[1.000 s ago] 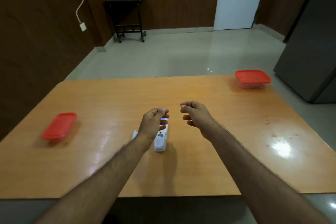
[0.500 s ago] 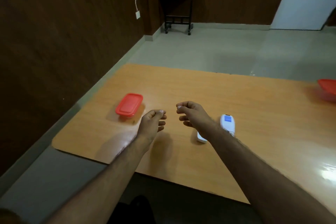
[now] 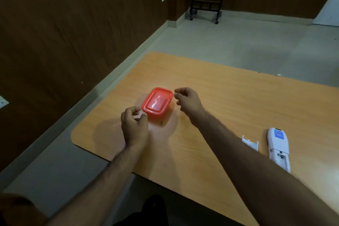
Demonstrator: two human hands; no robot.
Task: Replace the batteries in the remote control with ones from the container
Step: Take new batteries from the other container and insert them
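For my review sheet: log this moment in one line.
left hand at box near corner | right hand at far corner | lid on | remote open
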